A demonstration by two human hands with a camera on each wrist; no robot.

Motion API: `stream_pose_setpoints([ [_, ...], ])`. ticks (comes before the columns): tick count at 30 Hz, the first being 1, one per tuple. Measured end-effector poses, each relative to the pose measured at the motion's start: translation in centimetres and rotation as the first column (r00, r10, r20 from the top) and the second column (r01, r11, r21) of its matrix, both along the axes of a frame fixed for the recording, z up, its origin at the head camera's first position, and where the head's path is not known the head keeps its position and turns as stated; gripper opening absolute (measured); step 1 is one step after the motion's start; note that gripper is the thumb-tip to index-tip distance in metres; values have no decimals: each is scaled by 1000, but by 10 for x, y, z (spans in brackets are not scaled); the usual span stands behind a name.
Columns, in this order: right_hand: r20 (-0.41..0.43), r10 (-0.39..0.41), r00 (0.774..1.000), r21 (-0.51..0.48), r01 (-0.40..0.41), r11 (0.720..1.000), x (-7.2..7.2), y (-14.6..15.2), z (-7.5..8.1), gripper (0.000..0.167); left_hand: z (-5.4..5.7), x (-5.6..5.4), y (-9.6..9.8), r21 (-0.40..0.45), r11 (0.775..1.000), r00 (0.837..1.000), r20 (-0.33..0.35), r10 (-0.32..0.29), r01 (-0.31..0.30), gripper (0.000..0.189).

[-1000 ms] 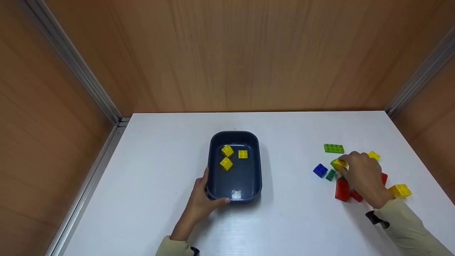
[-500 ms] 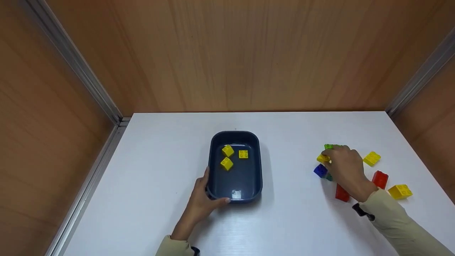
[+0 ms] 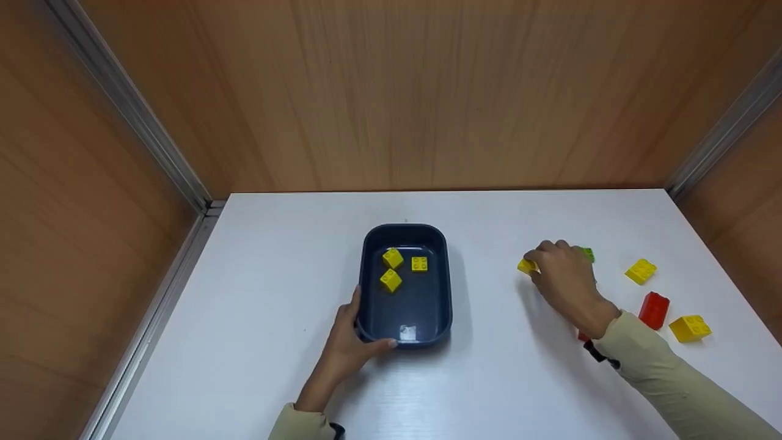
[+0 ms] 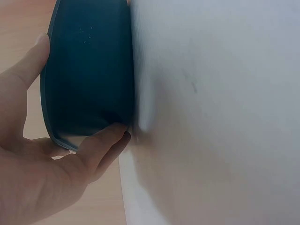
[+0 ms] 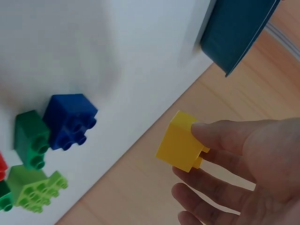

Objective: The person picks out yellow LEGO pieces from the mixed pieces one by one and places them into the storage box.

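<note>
A dark blue tray (image 3: 423, 308) stands on the white table, with three yellow bricks (image 3: 390, 280) lying inside. My left hand (image 3: 343, 351) holds its near left corner, fingers along the left side and thumb on the near rim. The left wrist view also shows those fingers on the tray (image 4: 89, 61). Right of the tray, my right hand (image 3: 567, 278) pinches a yellow brick (image 5: 176, 143) between thumb and fingers. In the right wrist view this brick is raised off the table, its studs facing the palm.
Beyond the right hand lie a yellow brick (image 3: 641, 271), a red brick (image 3: 654, 310) and another yellow brick (image 3: 690, 329). The right wrist view shows a blue brick (image 5: 68, 122), a dark green brick (image 5: 29, 138) and a light green brick (image 5: 30, 183). A wooden wall (image 3: 427, 98) rises behind the table.
My right hand has lifted the yellow brick from the pile and carried it left toward the tray. The left hand and tray have stayed in place.
</note>
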State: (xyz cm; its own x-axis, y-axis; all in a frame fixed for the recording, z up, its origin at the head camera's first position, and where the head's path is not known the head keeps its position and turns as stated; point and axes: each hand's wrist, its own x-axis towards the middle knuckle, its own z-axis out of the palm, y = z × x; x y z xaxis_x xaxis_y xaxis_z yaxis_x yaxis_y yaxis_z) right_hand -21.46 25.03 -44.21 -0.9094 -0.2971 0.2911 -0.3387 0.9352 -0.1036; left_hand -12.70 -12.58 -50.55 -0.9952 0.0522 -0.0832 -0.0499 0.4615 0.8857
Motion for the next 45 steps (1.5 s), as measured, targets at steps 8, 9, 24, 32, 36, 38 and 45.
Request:
stream_pose_setpoints([
  [8, -37, 29, 999, 13, -28, 1000, -3, -18, 2, 23, 2, 1, 0, -13, 1000, 1000, 7, 3, -3, 122],
  [9, -38, 30, 999, 10, -29, 1000, -4, -20, 3, 23, 3, 0, 0, -16, 1000, 1000, 9, 5, -4, 122],
  [24, -54, 70, 996, 44, -68, 997, -6, -55, 7, 22, -1, 0, 0, -12, 1000, 1000, -4, 7, -7, 122],
  [32, -51, 97, 994, 48, -95, 994, -7, -72, 10, 25, -1, -1, 0, -22, 1000, 1000, -3, 5, -5, 122],
  [36, -30, 101, 994, 43, -99, 994, -7, -80, 12, 24, -2, -1, 0, -20, 1000, 1000, -2, 2, -2, 122],
  [38, -26, 107, 994, 39, -106, 994, -7, -84, 13, 24, -1, -1, 0, -17, 1000, 1000, 0, 2, -2, 122],
  [45, -4, 115, 993, 35, -115, 993, -8, -101, 19, 25, -1, -1, 0, -13, 1000, 1000, -9, 4, -4, 121],
])
